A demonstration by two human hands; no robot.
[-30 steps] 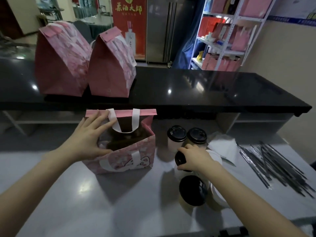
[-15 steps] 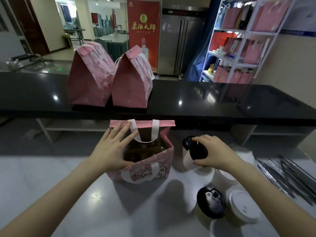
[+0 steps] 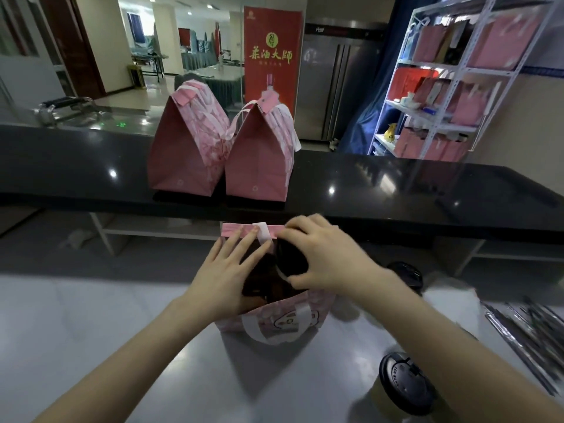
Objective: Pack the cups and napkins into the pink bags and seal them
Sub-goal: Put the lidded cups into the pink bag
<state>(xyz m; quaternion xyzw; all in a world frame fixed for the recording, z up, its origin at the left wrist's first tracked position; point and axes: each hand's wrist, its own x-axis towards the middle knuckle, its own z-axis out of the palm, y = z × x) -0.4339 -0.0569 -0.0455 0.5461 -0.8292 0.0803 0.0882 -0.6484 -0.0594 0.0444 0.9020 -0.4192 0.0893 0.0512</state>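
Note:
An open pink bag with white handles stands on the white table in front of me. My left hand rests with straight fingers on its left rim, holding the mouth apart. My right hand grips a black-lidded cup tilted over the bag's opening. Another black-lidded cup stands at the near right, and a third cup stands behind my right forearm. White napkins lie to the right, partly hidden by my arm.
Two sealed pink bags stand on the black counter behind the table. Dark straws lie at the table's right edge. A white shelf rack with pink and red bags stands at the back right.
My right hand lifted a lidded cup from the group on the right and carried it left over the bag's opening. My left hand stayed on the bag's rim.

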